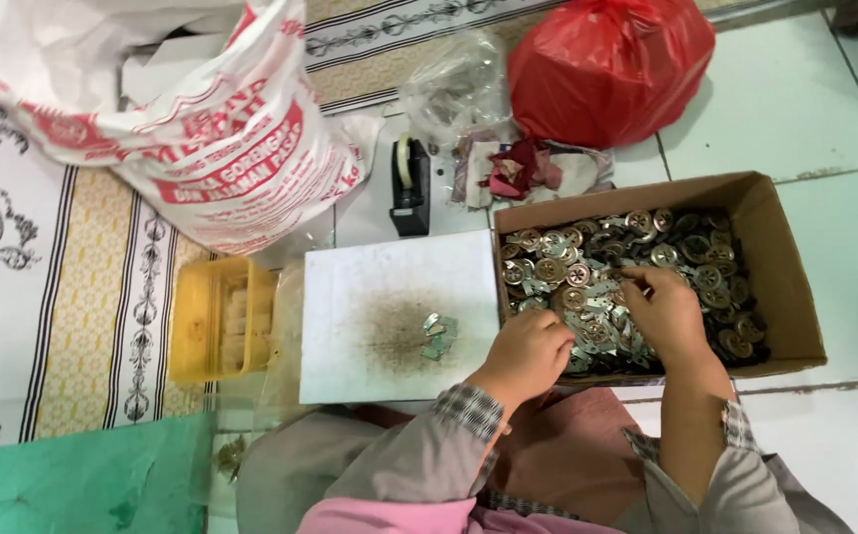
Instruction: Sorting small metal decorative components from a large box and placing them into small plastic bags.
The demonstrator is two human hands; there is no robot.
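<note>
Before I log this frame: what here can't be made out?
- Head view: left hand fingertips curled under; any held piece hidden.
- Right hand covers metal pieces in the cardboard box.
- Red bag contents, opaque.
- Yellow tray contents, blurred.

One cardboard box [785, 287] of countless metal pieces [686, 267] — one white board [350, 307], one yellow tray [196, 321], two hands.

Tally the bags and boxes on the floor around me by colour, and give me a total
White printed sack: 1
Red plastic bag: 1
Clear plastic bag: 1
Brown cardboard box: 1
Yellow plastic box: 1
Total: 5
</note>
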